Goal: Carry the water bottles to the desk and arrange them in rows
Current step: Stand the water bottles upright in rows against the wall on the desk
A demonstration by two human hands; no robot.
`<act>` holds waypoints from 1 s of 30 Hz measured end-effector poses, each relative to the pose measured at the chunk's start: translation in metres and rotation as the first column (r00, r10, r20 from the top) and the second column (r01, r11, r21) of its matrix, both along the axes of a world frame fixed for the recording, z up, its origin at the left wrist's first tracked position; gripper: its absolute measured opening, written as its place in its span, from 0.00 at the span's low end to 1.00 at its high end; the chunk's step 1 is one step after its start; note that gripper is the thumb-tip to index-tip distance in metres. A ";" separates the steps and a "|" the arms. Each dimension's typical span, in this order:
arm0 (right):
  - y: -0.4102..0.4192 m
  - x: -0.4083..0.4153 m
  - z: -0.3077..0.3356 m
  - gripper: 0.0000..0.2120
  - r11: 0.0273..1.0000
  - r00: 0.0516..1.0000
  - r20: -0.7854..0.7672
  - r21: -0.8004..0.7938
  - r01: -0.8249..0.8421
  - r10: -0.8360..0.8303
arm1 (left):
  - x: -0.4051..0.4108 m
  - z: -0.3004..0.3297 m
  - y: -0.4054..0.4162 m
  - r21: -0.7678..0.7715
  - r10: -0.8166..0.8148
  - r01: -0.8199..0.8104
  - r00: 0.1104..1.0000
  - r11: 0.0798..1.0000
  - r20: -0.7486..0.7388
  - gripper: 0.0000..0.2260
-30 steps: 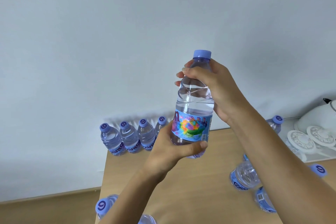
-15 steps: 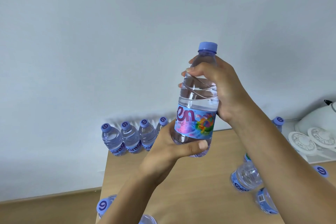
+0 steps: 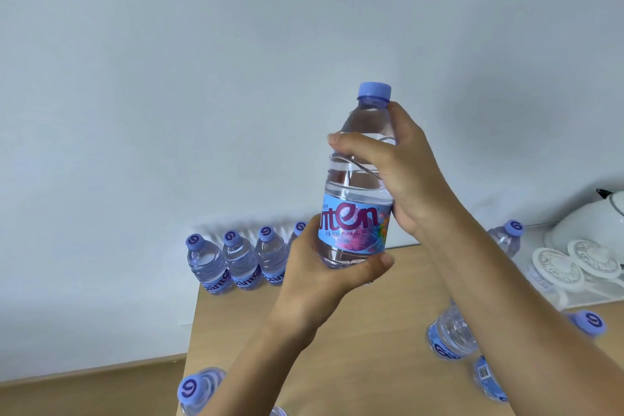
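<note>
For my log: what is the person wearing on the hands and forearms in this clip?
Nothing that shows. The left hand and right hand are bare, with no gloves, rings, watch or wristband visible. Both forearms are uncovered up to the frame edge, so no sleeve appears. Fingernails look short and unpainted.

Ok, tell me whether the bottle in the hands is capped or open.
Capped. The held bottle is upright with its blue cap on the neck; the right hand grips below it, the left hand grips the base.
</note>
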State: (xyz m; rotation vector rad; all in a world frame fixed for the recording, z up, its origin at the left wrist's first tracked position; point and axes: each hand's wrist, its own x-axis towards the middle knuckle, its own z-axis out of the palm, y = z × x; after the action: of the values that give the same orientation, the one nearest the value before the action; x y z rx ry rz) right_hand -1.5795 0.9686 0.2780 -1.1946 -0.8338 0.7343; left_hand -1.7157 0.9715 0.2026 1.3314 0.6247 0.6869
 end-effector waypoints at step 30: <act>0.003 0.009 -0.001 0.15 0.980 0.981 -0.047 0.078 -0.183 0.187 | -0.005 0.006 0.004 -0.060 -0.159 0.168 0.979 0.984 0.127 0.15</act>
State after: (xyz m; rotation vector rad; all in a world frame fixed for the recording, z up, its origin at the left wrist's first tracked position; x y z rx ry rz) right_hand -1.5704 0.9718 0.2766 -1.0362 -0.9270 0.8761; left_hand -1.7206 0.9755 0.2087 1.2497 0.4316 0.6012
